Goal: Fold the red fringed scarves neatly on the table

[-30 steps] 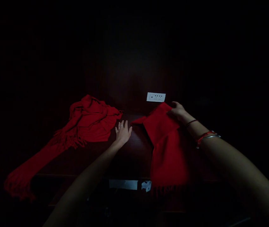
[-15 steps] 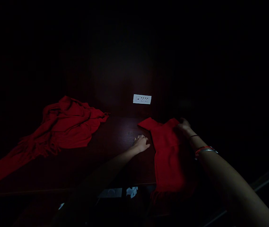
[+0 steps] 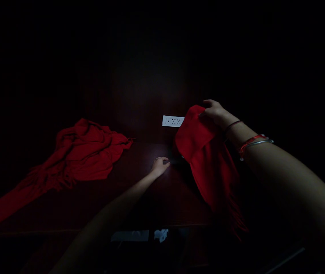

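My right hand [image 3: 215, 112] is closed on the upper edge of a red fringed scarf [image 3: 205, 148], with its thumb and fingers pinching the cloth. The scarf hangs from this hand in folds, its fringe low on the right in the dark. Over the dark wooden tabletop [image 3: 139, 198], my left hand [image 3: 160, 166] has its fingers bent and the thumb apart from them, with nothing visible between. It is to the left of the hanging scarf and does not touch it. A second red cloth with fringe [image 3: 86, 152] lies crumpled on the left of the table.
A white socket plate [image 3: 173, 121] is on the dark wall behind, its right end covered by the scarf. Pale objects [image 3: 160, 235] show below the table's front edge. A long red strip runs off at the lower left. Most of the surroundings are too dark to make out.
My right hand has risen with the scarf, lifting it off the table so that it now hangs. My left hand has shifted a little to the left and up.
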The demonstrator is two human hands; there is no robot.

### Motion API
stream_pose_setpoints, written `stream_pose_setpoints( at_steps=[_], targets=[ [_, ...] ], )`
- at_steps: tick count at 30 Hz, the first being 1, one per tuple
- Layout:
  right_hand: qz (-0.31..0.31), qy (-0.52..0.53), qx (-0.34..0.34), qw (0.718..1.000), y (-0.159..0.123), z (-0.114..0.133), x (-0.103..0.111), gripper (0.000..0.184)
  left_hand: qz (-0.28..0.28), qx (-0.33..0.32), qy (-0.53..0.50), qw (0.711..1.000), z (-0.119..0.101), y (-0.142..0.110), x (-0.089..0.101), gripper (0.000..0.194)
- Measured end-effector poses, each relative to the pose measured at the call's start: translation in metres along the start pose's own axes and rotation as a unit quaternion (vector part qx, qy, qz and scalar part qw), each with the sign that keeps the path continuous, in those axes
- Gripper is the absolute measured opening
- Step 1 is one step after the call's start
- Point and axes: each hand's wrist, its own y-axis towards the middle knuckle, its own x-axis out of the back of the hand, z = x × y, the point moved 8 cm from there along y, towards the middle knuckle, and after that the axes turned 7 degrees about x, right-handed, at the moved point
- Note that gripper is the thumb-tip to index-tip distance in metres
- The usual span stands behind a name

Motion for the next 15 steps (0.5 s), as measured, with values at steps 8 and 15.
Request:
stream_pose_setpoints(
  at_steps=[8,15],
  targets=[
    [0.009,0.267,-0.005,0.964,0.002,0.082,-0.038,0.059,-0.173,0.045,-0.106,0.978,0.096,-0.008,0.121,0.024],
    [-0.012,0.329,-0.185,0.926,-0.037,0.001,-0.062,0.064,-0.107,0.052,-0.154,0.981,0.121,-0.020,0.130,0.025]
  ],
)
